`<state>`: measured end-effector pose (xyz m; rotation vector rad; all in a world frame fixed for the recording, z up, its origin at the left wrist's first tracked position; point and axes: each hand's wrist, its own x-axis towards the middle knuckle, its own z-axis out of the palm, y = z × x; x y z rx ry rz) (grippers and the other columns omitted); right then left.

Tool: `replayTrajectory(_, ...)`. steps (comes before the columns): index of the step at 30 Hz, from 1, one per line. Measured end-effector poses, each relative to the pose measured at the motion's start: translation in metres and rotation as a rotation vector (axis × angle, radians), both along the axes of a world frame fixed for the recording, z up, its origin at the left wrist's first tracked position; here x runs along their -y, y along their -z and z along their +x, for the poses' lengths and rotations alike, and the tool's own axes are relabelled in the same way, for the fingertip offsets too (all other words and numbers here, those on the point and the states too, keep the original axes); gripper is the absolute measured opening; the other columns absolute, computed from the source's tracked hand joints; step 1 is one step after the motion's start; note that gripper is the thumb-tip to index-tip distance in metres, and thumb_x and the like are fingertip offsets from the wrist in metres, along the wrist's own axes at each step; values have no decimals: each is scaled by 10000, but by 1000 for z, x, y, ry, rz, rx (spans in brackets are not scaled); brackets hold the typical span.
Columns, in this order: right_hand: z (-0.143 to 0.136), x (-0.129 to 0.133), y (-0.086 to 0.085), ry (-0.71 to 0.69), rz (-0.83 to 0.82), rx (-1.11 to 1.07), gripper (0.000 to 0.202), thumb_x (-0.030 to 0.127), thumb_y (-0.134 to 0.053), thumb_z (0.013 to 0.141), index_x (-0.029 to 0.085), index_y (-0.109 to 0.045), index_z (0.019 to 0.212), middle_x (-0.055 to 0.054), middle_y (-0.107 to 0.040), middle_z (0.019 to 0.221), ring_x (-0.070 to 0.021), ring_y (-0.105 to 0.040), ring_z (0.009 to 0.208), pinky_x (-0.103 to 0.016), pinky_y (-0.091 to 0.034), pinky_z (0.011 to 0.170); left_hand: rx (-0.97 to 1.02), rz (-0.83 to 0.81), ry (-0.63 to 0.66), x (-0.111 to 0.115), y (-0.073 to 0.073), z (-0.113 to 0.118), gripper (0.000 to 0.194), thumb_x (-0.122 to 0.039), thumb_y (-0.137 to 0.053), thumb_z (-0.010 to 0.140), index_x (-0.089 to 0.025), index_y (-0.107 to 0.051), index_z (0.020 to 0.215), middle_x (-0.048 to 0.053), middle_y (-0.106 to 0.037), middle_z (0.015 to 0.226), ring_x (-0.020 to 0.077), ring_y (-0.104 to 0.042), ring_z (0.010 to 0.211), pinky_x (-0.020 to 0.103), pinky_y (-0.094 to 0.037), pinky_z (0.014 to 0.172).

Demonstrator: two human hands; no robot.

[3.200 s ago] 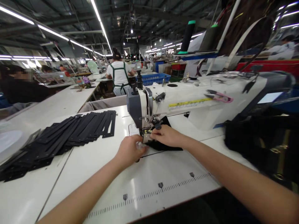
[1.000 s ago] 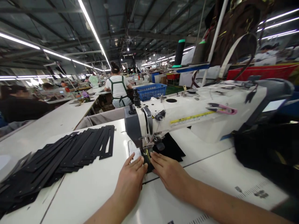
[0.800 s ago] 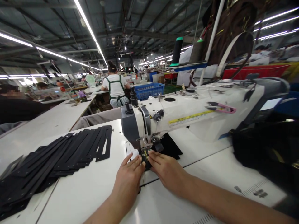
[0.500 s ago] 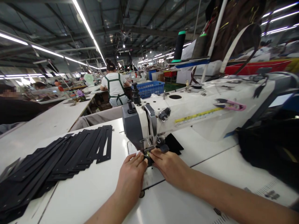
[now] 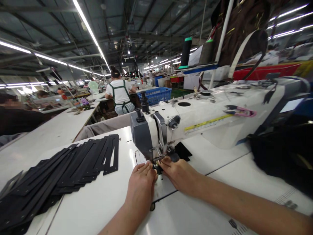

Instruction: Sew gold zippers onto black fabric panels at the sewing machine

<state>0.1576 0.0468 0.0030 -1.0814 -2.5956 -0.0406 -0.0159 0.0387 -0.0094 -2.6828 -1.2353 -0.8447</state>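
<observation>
Both hands are at the needle area of a white and grey sewing machine [image 5: 144, 133]. My left hand [image 5: 141, 182] is to the left of the presser foot, its fingers closed at the edge of a small black piece [image 5: 158, 169]. From the right, my right hand [image 5: 182, 174] has its fingers bunched on the same piece, close to the needle. Most of that piece is hidden by the fingers and the machine; its material cannot be made out. Behind the needle, more black pieces [image 5: 183, 151] lie flat on the white table [image 5: 102, 202].
Black strips with slots [image 5: 80, 163] lie fanned out on the left. Pink-handled thread snips [image 5: 241, 111] rest on the machine arm. Thread cones [image 5: 186, 52] stand behind it. Dark cloth [image 5: 281, 160] is at right. A co-worker [image 5: 119, 91] sits ahead, beside a blue crate [image 5: 156, 94].
The view has shifted slightly, so machine and strips appear a little lower and to the right. Both hands stay at the needle with the small black piece.
</observation>
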Motion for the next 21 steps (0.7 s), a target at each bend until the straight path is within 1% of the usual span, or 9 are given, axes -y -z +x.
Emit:
replayTrajectory(3,0,-1,4,2,-2,-32,238,16,-438,797,89,-564,985,-118,-622,1014,-240,-576,952,-335,-507,757,21,-10,1,0,0,0,135,-94,-487,811,-149,-587,883,115,-674,990,241,-619,963,428,-475,866)
replayTrajectory(7,0,-3,5,-4,-4,-53,222,23,-431,800,103,-568,957,-118,-626,994,-234,-581,939,-330,-502,740,3,-21,-15,-1,0,0,126,-94,-491,809,-143,-592,866,127,-665,1014,251,-613,974,433,-470,868)
replayTrajectory(10,0,-2,5,-9,8,-74,221,21,-425,800,106,-575,939,-125,-626,993,-235,-577,947,-336,-489,769,1,-22,-16,-1,-1,1,147,-82,-482,806,-143,-593,881,128,-662,1022,243,-613,975,422,-469,870)
replayTrajectory(14,-2,-2,8,-11,-14,-163,220,49,-416,819,133,-581,937,-110,-632,962,-210,-576,944,-314,-469,788,19,-3,-30,-1,-1,2,143,-86,-491,804,-146,-596,880,129,-662,1020,242,-621,953,424,-473,863)
replayTrajectory(16,0,-3,10,-21,-33,-221,210,79,-422,834,148,-577,956,-96,-633,958,-196,-571,948,-305,-456,806,20,10,-35,-1,0,1,137,-93,-493,807,-153,-598,871,127,-663,1019,244,-622,947,427,-476,855)
replayTrajectory(18,6,-6,9,-35,-40,-257,186,139,-465,841,156,-568,996,-89,-623,998,-194,-562,957,-305,-443,829,7,23,-41,-2,-1,-2,140,-91,-486,812,-160,-599,855,121,-660,1026,241,-618,955,424,-475,857)
replayTrajectory(20,18,-10,5,-13,-2,-223,230,231,-540,825,155,-560,1041,-99,-599,1070,-225,-532,1008,-355,-408,887,-22,44,-59,-1,-3,-4,134,-95,-488,814,-164,-600,835,114,-656,1030,239,-617,949,419,-481,841)
replayTrajectory(21,26,-11,3,39,38,-175,266,270,-565,815,148,-562,1051,-115,-587,1093,-254,-512,1036,-399,-382,913,-39,68,-73,2,-4,-4,132,-93,-490,811,-164,-601,820,111,-657,1018,240,-622,927,419,-488,821)
